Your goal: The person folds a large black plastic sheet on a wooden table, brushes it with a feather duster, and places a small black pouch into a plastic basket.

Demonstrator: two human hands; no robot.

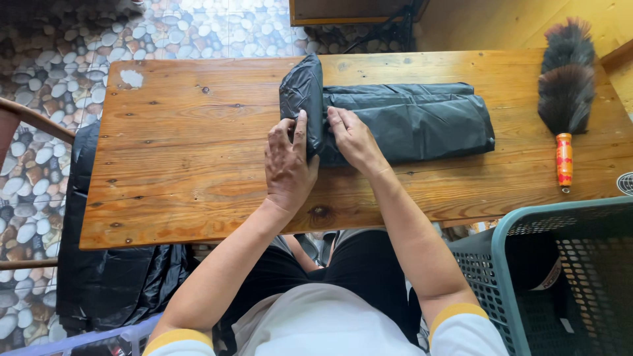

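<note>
A black plastic bag (409, 118), folded into a long strip, lies across the wooden table (184, 165). Its left end is turned up into a raised fold (302, 92). My left hand (288, 165) grips that fold from the left, thumb and fingers on the plastic. My right hand (354, 140) presses flat on the strip just right of the fold, fingers pointing at the crease.
A feather duster (566, 86) with an orange handle lies at the table's right end. A teal plastic basket (560, 277) stands at the lower right. More black bags (112, 277) are piled on the pebble-patterned floor at the left, near a chair's edge (33, 118).
</note>
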